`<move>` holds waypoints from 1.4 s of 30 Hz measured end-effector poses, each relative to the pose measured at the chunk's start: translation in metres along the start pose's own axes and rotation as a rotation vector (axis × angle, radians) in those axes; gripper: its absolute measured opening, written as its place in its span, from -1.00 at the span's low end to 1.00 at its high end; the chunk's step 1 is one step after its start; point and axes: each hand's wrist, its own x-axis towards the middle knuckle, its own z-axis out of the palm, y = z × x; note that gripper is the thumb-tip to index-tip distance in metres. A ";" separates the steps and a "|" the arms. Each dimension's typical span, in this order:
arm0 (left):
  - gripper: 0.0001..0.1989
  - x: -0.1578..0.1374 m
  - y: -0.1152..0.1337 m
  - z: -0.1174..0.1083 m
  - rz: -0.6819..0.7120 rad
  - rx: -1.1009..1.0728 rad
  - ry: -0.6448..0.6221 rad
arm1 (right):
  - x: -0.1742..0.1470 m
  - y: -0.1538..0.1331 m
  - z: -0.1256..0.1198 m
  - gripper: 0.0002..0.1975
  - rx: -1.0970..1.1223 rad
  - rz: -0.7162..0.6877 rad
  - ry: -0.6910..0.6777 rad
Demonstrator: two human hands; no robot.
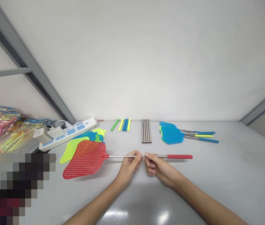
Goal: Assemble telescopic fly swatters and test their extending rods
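A red fly swatter [85,160] with a perforated head, a thin metal rod and a red grip is held level above the table. My left hand [130,164] pinches its rod near the middle. Close beside it, my right hand [154,163] grips the same rod between thumb and curled fingers. The swatter's head points left and its red grip [179,157] sticks out to the right. Loose yellow-green [72,149] and blue swatter heads lie behind the red head, partly covered by it.
Several metal rods [146,131] stand in a row near the wall, beside coloured grips [124,125]. Swatters with blue heads [172,134] are piled at the right. A white power strip [71,132] and bagged goods [1,128] are at the left. The grey table [235,175] extends right.
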 end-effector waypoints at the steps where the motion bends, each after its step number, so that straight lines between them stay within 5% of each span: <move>1: -0.71 0.000 0.000 0.000 -0.009 0.009 -0.039 | 0.000 0.001 0.001 -0.64 -0.016 -0.004 -0.008; 16: -0.67 0.005 0.000 -0.005 -0.135 -0.113 -0.147 | 0.006 0.007 -0.008 -0.53 0.149 0.095 0.019; 26: -0.68 -0.005 0.003 -0.002 -0.103 0.112 -0.253 | 0.000 0.007 -0.012 -0.54 -0.023 0.168 -0.177; 42: -0.62 -0.005 0.000 -0.003 -0.131 0.026 -0.337 | 0.003 0.012 -0.014 -0.46 -0.192 0.193 -0.102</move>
